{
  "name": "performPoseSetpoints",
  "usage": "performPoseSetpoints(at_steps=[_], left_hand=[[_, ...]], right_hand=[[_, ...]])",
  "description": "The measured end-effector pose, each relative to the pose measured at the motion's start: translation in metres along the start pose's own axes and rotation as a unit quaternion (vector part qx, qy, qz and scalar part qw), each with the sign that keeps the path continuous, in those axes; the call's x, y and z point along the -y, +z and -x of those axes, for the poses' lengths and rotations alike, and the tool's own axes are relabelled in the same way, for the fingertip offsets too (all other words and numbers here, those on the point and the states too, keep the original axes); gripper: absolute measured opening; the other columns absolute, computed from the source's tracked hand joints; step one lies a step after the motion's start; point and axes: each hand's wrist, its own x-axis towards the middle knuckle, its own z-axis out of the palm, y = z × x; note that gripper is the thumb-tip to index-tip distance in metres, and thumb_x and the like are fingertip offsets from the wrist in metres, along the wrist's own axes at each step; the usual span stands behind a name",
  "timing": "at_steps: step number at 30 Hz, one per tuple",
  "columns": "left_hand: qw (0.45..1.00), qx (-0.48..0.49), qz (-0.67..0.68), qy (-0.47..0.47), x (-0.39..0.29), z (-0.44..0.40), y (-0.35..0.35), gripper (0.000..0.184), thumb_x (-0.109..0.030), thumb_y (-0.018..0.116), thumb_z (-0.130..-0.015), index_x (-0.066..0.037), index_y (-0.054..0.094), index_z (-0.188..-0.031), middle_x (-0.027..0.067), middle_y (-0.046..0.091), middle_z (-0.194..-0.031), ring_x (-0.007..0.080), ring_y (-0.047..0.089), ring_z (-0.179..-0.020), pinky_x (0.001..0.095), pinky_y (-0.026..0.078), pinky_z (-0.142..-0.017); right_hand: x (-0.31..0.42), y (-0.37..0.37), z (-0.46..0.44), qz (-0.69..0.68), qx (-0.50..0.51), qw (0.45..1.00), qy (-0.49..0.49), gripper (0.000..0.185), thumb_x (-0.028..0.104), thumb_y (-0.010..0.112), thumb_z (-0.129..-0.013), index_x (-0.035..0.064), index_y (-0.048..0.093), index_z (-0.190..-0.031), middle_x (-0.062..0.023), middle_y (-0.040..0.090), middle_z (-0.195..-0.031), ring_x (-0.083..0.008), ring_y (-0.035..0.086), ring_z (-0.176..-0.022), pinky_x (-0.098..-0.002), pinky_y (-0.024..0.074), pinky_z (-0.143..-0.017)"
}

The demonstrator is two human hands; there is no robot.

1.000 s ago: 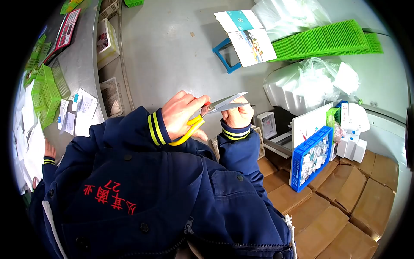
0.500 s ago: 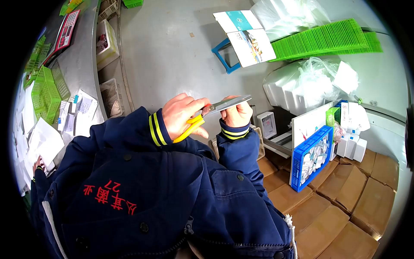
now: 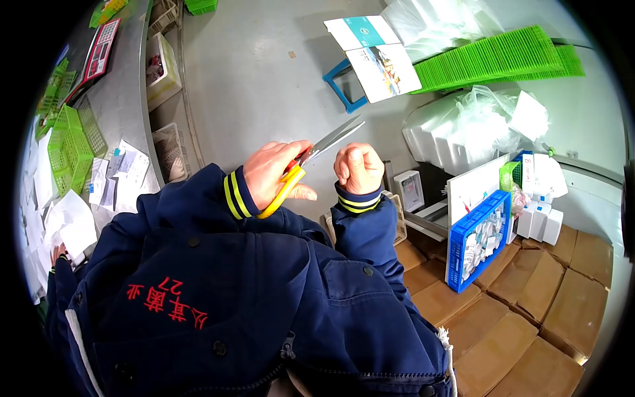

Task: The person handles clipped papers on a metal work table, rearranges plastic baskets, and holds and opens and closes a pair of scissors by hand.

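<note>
My left hand (image 3: pixel 276 173) is closed around the yellow handles of a pair of scissors (image 3: pixel 331 141). Their metal blades point up and to the right, just above and left of my right hand, apart from it. My right hand (image 3: pixel 359 168) is curled into a fist, with the thumb over the bent fingers. Whatever the fist holds, if anything, is hidden. Both sleeves are dark blue with yellow-striped cuffs.
A metal table (image 3: pixel 122 73) at left bears a red-framed scale (image 3: pixel 99 56), green baskets (image 3: pixel 69 142) and papers. Another person's hand (image 3: pixel 58 253) is by the papers. At right are a blue crate (image 3: pixel 456 258), brown cartons (image 3: pixel 493 337), a blue stool (image 3: pixel 344 86) and green crates (image 3: pixel 489 59).
The scissors have swung upward and left, so their blades no longer cross in front of my right hand. My right fist has shifted slightly and shows more fully.
</note>
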Motion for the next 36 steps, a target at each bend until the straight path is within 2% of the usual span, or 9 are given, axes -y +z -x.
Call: performPoseSetpoints(at_steps=[4,8,13,16,21,25,29,32,36], left_hand=[[1.000,0.003,0.002,-0.007,-0.001,0.001,0.000,0.075,-0.040,0.074,-0.065,0.003,0.042,-0.118,0.0162,0.055,-0.091,0.0309,0.052,-0.082,0.0366,0.042,-0.075],[1.000,0.008,0.007,-0.011,-0.002,0.001,0.001,0.075,-0.039,0.074,-0.065,0.003,0.042,-0.118,0.0163,0.055,-0.091,0.0310,0.052,-0.082,0.0365,0.042,-0.075],[1.000,0.011,0.011,-0.007,-0.004,0.003,0.003,0.076,-0.039,0.075,-0.063,0.002,0.042,-0.118,0.0157,0.055,-0.092,0.0307,0.052,-0.083,0.0363,0.041,-0.075],[0.998,-0.018,-0.008,0.055,-0.004,0.003,0.008,0.079,-0.040,0.077,-0.059,0.001,0.043,-0.118,0.0146,0.055,-0.092,0.0298,0.051,-0.083,0.0360,0.041,-0.075],[0.998,-0.010,-0.044,0.055,-0.009,0.003,0.010,0.082,-0.042,0.077,-0.056,0.000,0.044,-0.118,0.0124,0.055,-0.092,0.0292,0.050,-0.081,0.0362,0.040,-0.075],[0.994,-0.028,-0.063,0.083,-0.007,0.005,0.013,0.085,-0.044,0.077,-0.055,0.001,0.043,-0.119,0.0123,0.054,-0.092,0.0293,0.050,-0.081,0.0364,0.040,-0.076],[0.995,-0.009,-0.072,0.065,-0.010,0.006,0.011,0.088,-0.045,0.076,-0.054,0.002,0.041,-0.121,0.0126,0.054,-0.093,0.0296,0.049,-0.083,0.0362,0.040,-0.077],[0.995,-0.003,-0.082,0.058,-0.010,0.007,0.012,0.090,-0.045,0.076,-0.054,0.002,0.040,-0.122,0.0128,0.054,-0.093,0.0299,0.049,-0.083,0.0362,0.040,-0.077],[0.995,0.004,-0.083,0.057,-0.010,0.007,0.013,0.095,-0.048,0.076,-0.052,0.002,0.039,-0.123,0.0128,0.053,-0.092,0.0301,0.049,-0.084,0.0364,0.039,-0.078]], right_hand=[[0.002,0.007,-0.002,-0.056,-0.034,0.998,0.013,0.014,0.011,0.043,-0.090,-0.0010,0.050,-0.092,-0.0034,0.041,-0.050,-0.0100,0.033,-0.038,-0.0223,0.0304,-0.038],[0.004,0.010,0.001,-0.155,-0.024,0.984,0.086,0.021,0.018,0.038,-0.091,0.0037,0.045,-0.078,-0.0003,0.030,-0.046,-0.0099,0.026,-0.037,-0.0231,0.0245,-0.036],[0.010,0.019,0.006,-0.150,-0.028,0.980,0.129,0.034,0.032,0.035,-0.095,0.0075,0.041,-0.072,0.0003,0.031,-0.046,-0.0097,0.026,-0.037,-0.0226,0.0230,-0.035],[0.005,0.019,0.008,-0.188,0.001,0.975,0.119,0.034,0.031,0.034,-0.095,0.0076,0.042,-0.073,0.0001,0.032,-0.046,-0.0096,0.027,-0.036,-0.0223,0.0226,-0.035],[-0.008,0.014,0.012,-0.176,0.079,0.978,0.074,0.034,0.033,0.036,-0.095,0.0050,0.045,-0.078,-0.0008,0.035,-0.045,-0.0100,0.029,-0.034,-0.0219,0.0266,-0.034],[-0.007,0.016,0.017,-0.171,0.040,0.979,0.104,0.034,0.032,0.038,-0.094,0.0059,0.047,-0.073,0.0010,0.034,-0.044,-0.0099,0.029,-0.035,-0.0223,0.0346,-0.042],[-0.011,0.015,0.018,-0.169,0.043,0.980,0.097,0.034,0.032,0.039,-0.094,0.0058,0.047,-0.073,0.0007,0.034,-0.044,-0.0096,0.029,-0.035,-0.0222,0.0338,-0.041],[-0.018,0.011,0.018,-0.196,0.086,0.974,0.068,0.031,0.030,0.038,-0.094,0.0022,0.050,-0.088,-0.0014,0.038,-0.046,-0.0083,0.028,-0.034,-0.0210,0.0268,-0.034],[-0.018,0.012,0.021,-0.193,0.032,0.978,0.067,0.028,0.027,0.043,-0.093,0.0013,0.051,-0.088,-0.0044,0.045,-0.052,-0.0081,0.030,-0.035,-0.0214,0.0275,-0.033]])
